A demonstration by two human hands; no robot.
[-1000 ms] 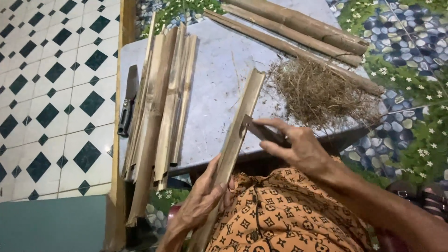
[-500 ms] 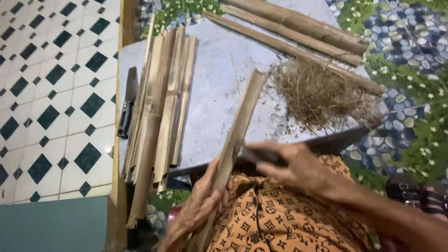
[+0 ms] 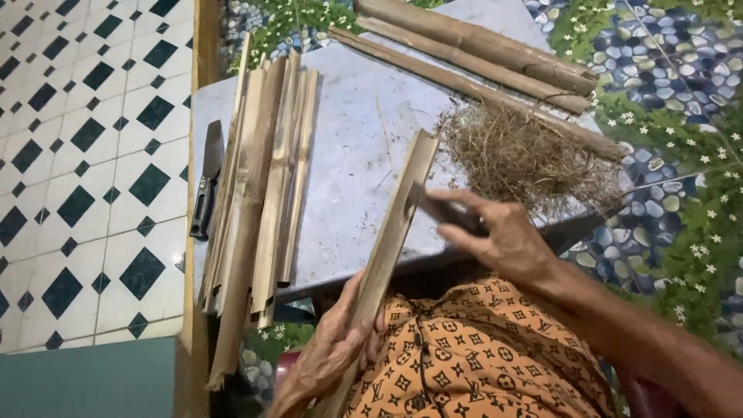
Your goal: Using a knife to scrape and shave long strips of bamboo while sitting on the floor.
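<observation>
- Gripping the near end of a split bamboo strip (image 3: 391, 232), the left hand (image 3: 333, 352) is curled around it low in the scene, above a lap covered in orange patterned cloth (image 3: 472, 356).
- Bamboo strip: long, pale, trough-shaped; runs from the left hand up and to the right, its far end lying over the near part of the bench (image 3: 356, 131).
- Right hand (image 3: 499, 236): closed around a dark blade (image 3: 437, 207), fingers wrapped over it; the blade's edge meets the right side of the strip, near its far end.
- Bench: grey, scuffed top, strewn with fine debris.
- Bundle of split bamboo slats (image 3: 267, 170): lies lengthwise on the left part of the bench, near ends overhanging the near edge; well apart from the held strip.
- Knife with dark handle (image 3: 207, 190): at the left edge of the bench, just beside the bundle, untouched.
- Heap of dry fibrous shavings (image 3: 518, 159): on the right part of the bench, just beyond the right hand.
- Round bamboo poles (image 3: 487, 54): several, laid diagonally across the far right of the bench, the nearest bordering the heap of shavings.
- Tiled floor (image 3: 93, 155): white with dark diamonds, left of the bench.
- Patterned covering with pebbles and flowers (image 3: 681, 116): right of the bench.
</observation>
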